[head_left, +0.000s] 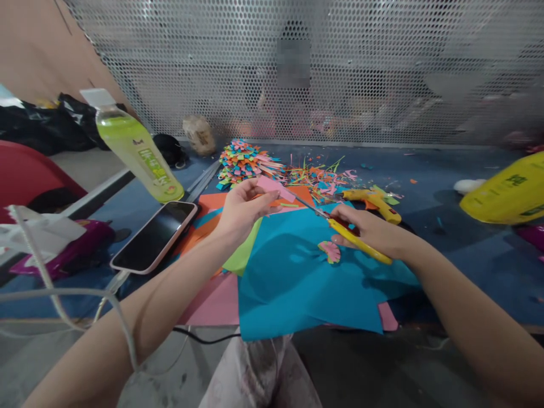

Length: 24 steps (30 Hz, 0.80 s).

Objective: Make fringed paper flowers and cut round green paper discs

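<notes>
My left hand (pixel 249 205) pinches a small pink paper piece (pixel 275 188) above the sheets. In my right hand (pixel 363 226) are yellow-handled scissors (pixel 359 243), their blades pointing left and reaching the pink piece's right end. Below lies a large blue paper sheet (pixel 297 283), overlapping green, orange and pink sheets. A small fringed pink and green paper piece (pixel 330 251) rests on the blue sheet, under my right hand. Behind my left hand stands a cone-like bundle of multicoloured paper strips (pixel 244 161).
Paper scraps (pixel 318 178) lie behind the sheets, near a yellow glue gun (pixel 374 201). Left are a phone (pixel 155 235) with a cable, a green drink bottle (pixel 136 150) and a purple packet (pixel 63 249). A yellow bottle (pixel 505 192) is right; a perforated metal panel (pixel 361 73) stands behind.
</notes>
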{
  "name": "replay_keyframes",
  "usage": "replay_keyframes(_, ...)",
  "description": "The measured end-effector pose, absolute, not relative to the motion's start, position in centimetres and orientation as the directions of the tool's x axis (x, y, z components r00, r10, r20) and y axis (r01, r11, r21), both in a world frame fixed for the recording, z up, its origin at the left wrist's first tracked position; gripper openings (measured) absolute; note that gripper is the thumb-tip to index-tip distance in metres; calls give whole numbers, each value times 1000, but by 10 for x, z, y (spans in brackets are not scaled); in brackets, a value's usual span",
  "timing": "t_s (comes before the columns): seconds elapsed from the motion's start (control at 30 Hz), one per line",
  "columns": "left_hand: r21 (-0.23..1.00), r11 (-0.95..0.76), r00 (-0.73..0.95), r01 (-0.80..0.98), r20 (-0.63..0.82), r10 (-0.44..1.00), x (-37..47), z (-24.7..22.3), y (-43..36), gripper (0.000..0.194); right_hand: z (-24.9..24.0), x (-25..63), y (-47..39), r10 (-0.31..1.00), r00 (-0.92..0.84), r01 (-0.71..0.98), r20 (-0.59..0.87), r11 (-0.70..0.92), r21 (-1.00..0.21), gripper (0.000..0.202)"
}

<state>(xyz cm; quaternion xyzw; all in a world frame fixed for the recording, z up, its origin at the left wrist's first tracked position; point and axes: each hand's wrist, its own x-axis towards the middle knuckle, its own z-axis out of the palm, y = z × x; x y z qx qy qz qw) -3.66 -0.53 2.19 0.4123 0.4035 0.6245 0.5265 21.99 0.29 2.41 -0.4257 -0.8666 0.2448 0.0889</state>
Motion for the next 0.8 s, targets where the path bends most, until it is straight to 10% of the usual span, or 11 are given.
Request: replay_keyframes(0.8, 923, -112, -110, -368, 76, 991, -34, 21, -6, 34, 24, 217, 2, 799, -601, 693, -5, 518, -502, 27)
